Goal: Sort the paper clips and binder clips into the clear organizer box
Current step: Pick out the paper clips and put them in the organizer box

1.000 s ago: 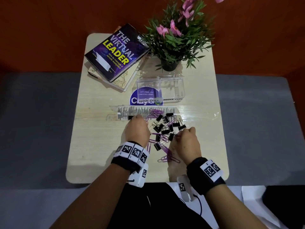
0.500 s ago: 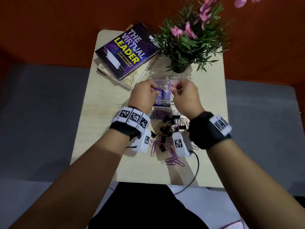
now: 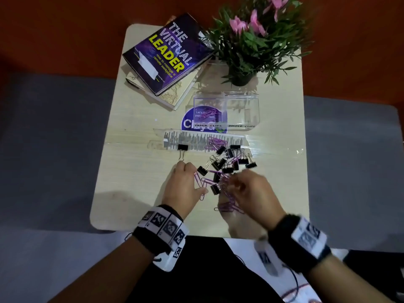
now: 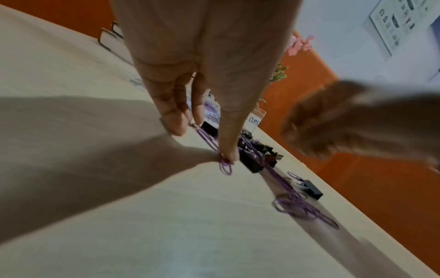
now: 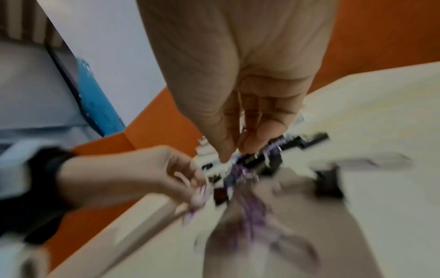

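Fingers of left hand press purple paper clip onto table.

both hands back from organizer box to pile, paper clips now inside

A clear plastic two-compartment organizer box is standing open at the back of the bench, a few purple wire paper clips lying in its left compartment, labelled PAPER CLIPS. In front of it, black binder clips with silver handles are lying tangled with loose purple paper clips, one binder clip sitting apart to the left.
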A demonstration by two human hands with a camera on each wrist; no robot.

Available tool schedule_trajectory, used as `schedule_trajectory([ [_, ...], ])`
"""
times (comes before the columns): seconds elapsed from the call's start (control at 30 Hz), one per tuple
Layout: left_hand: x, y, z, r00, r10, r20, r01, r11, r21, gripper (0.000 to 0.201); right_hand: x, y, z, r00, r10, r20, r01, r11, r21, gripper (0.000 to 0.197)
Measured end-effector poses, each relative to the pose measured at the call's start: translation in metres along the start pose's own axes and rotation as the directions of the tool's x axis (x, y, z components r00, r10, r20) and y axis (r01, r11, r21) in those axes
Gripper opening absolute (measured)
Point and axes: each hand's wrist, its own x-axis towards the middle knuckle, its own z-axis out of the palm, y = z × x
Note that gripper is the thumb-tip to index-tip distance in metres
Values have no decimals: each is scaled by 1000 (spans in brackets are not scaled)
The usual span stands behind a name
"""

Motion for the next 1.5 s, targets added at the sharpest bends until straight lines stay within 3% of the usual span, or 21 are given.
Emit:
schedule_trajectory([
  [0.13, 0, 1, 5, 996, -80, -49, 77, 995, -59, 41, -35, 21, 32, 992, 116, 43, -116, 993, 4, 38],
  [0.2, 1, 0, 6, 990, -113, -82, 105, 990, -95, 32, -34, 22, 42, 991, 131, 6, -131, 991, 10, 44],
  [0.43, 4, 2, 15, 989, -77, -124, 66, 994, -91, 23, -13, 17, 50, 986, 121, -116, -127, 991, -40, 12],
  [0.6, 0, 11, 19, 995, 11, -102, -2, 996, 86, 33, -9, 24, 47, 989, -24, -149, 3, 990, -142, 14],
  [0.7, -4, 9, 18, 993, 40, -107, -36, 998, 44, 35, -8, 24, 38, 990, 4, -138, -11, 999, -44, 12],
  [0.77, -3, 2, 14, 996, 19, -93, -26, 996, -82, 40, -5, 28, 32, 987, 111, -117, -91, 981, 169, 10],
  [0.9, 4, -20, 11, 999, -30, -26, 19, 942, -335, 46, 2, 35, 14, 958, 239, -158, -114, 824, 554, 10],
  [0.97, 7, -24, 12, 999, 21, -31, -30, 942, -333, 44, 7, 30, 5, 952, 297, -74, -130, 613, 779, 6],
  [1.0, 8, -20, 11, 999, 47, 3, -44, 945, -325, 38, 12, 28, 3, 951, 308, -27, -141, 508, 850, 7],
  [1.07, 7, -11, 9, 992, 118, 40, -105, 964, -246, 14, 24, 19, -6, 958, 285, 31, -151, 410, 899, 10],
  [1.17, 8, -4, 7, 973, 225, 48, -224, 974, -28, 5, 54, -6, -28, 977, 213, 16, -113, 453, 884, 12],
  [1.23, 11, -4, 5, 971, 233, 60, -236, 971, 41, 2, 79, -28, -45, 987, 161, -29, -56, 496, 867, 13],
  [1.4, 12, 0, -15, 963, 246, 111, -257, 961, 105, 16, 138, -77, -65, 984, 67, -167, 105, 536, 837, 20],
  [1.5, 11, -3, -34, 954, 265, 137, -273, 961, 38, 6, 161, -81, -54, 982, 41, -182, 108, 671, 734, 26],
])
